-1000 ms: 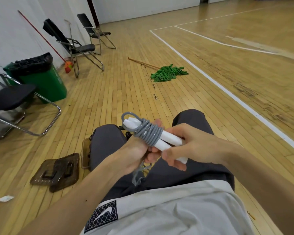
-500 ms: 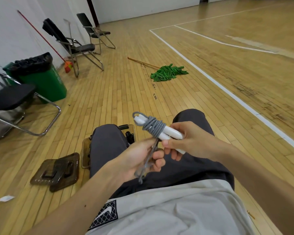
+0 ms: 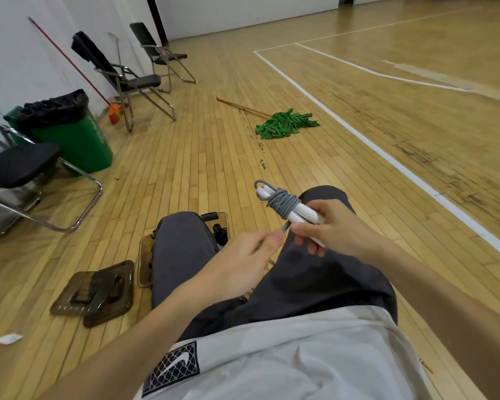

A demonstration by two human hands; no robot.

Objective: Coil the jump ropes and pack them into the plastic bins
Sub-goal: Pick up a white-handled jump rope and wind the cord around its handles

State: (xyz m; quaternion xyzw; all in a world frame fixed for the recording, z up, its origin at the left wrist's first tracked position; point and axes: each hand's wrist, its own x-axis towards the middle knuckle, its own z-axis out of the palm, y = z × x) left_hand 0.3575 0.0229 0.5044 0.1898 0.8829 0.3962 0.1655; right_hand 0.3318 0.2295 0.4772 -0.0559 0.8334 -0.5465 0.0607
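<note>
In rt fingers point(image 3: 309, 245): jump rope point(image 3: 283, 204) (coiled)

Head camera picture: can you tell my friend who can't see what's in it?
A seated person's right hand holds white jump rope handles wrapped in grey rope, while the left hand pinches the loose rope end. A brown plastic bin sits on the wooden gym floor by the knees, lids beside it.

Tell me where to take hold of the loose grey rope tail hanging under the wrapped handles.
Pinch the rope tail just below the grey wraps, coming from the left side with the left hand. The right hand already covers the white handles on the right, leaving that short stretch exposed.
</note>
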